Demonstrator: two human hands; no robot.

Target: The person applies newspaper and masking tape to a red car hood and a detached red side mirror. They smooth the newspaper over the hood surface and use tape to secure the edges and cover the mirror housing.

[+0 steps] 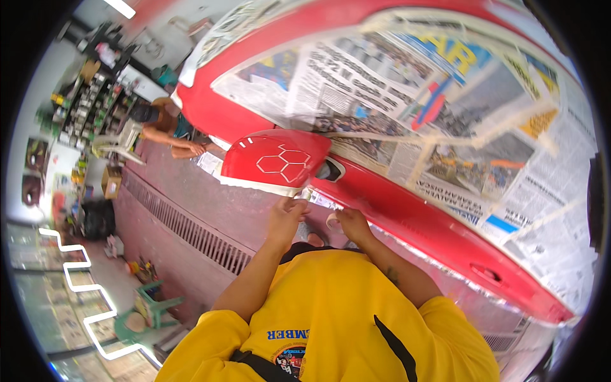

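A red car side mirror (267, 156) sticks out from the red car door (407, 216). Pale masking tape (258, 186) runs along its lower edge, and bright hexagonal lines shine off its top. Just below the mirror's taped edge, my left hand (286, 219) has its fingers bent together; whatever they pinch is too small to make out. To the right of it, close to the door, my right hand (353, 226) is closed on a roll of masking tape (332, 222), which shows as a pale ring beside the fingers.
Taped newspaper (356, 89) covers the car's windows. A crouching person (167, 127) works beyond the mirror, near a white plastic chair (121, 143). A floor grate (184, 223) crosses the reddish floor. At left stand loaded shelves (83, 108) and a green chair (153, 302).
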